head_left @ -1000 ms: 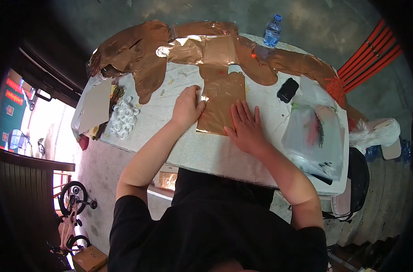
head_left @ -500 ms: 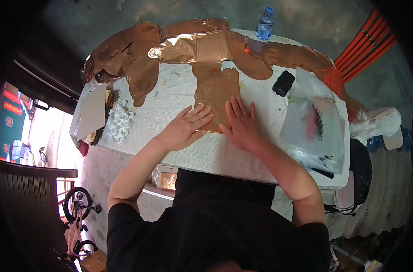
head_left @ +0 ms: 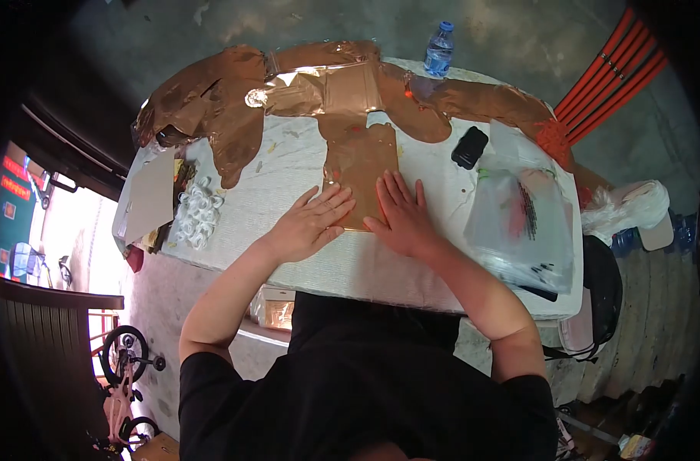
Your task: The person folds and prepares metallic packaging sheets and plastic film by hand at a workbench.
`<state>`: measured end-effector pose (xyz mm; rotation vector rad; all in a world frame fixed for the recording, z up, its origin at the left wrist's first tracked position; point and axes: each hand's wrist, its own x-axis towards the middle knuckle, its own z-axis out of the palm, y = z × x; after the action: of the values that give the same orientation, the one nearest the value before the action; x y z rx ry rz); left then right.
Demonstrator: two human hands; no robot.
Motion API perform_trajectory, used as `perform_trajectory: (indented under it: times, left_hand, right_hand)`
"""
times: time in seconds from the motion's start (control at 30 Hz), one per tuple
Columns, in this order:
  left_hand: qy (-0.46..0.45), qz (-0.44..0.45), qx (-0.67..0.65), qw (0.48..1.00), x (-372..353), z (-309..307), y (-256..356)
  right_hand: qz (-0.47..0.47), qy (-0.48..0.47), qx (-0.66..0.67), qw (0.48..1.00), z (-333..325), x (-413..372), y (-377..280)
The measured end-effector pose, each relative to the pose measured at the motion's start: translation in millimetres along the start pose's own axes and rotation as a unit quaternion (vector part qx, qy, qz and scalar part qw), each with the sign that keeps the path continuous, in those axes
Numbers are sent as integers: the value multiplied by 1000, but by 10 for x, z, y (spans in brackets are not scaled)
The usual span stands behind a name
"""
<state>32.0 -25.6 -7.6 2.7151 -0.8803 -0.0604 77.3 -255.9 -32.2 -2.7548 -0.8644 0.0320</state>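
A copper-coloured foil sheet (head_left: 361, 161) lies flat on the white table (head_left: 350, 265) in front of me. My left hand (head_left: 310, 223) rests palm down with spread fingers on the sheet's near left corner. My right hand (head_left: 400, 215) lies flat on its near right edge, fingers apart. Neither hand grips anything. More crumpled copper foil (head_left: 212, 115) spreads across the table's far side.
A water bottle (head_left: 438, 50) stands at the far edge. A black object (head_left: 469, 147) and a clear plastic bag (head_left: 523, 223) lie to the right. White rings (head_left: 196, 211) and a grey card (head_left: 150, 196) sit at the left. Orange rods (head_left: 611, 65) lean at the far right.
My left hand slid from the sheet's upper left side down to its near left corner and flattened out. My right hand stayed pressed on the near right edge.
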Motion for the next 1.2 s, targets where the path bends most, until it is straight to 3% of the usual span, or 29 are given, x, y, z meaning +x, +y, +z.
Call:
perform_trajectory:
  times: [0.07, 0.3, 0.5, 0.57, 0.77, 0.87, 0.93, 1.07, 1.2]
  left_hand:
    - [-1, -2, 0, 1000, 2, 5, -2]
    - [-21, -5, -15, 1000, 2, 11, -27]
    - [-9, -1, -14, 1000, -2, 81, -59]
    - [-9, -3, -11, 1000, 2, 66, -58]
    - [-21, -2, -33, 999, -3, 26, -44]
    - [31, -24, -132, 990, 30, 7, -79]
    - [10, -34, -37, 999, 67, -11, -144]
    - [20, -31, -13, 999, 187, 28, -307]
    - [30, -55, 93, 994, 291, 20, -320]
  right_hand:
    - [6, -37, 4, 999, -62, 12, 2]
    - [-4, -27, -21, 999, -83, 9, -9]
    - [32, -104, -41, 993, -316, 180, -96]
    - [-58, 24, -2, 998, -67, 262, 20]
    - [-84, 60, -1, 995, 123, 302, 72]
    - [-71, 39, -19, 997, 80, 295, 41]
    - [-72, 41, -18, 996, 87, 292, 37]
    - [-68, 35, -26, 997, 60, 288, 21]
    - [-68, 46, -23, 996, 94, 292, 35]
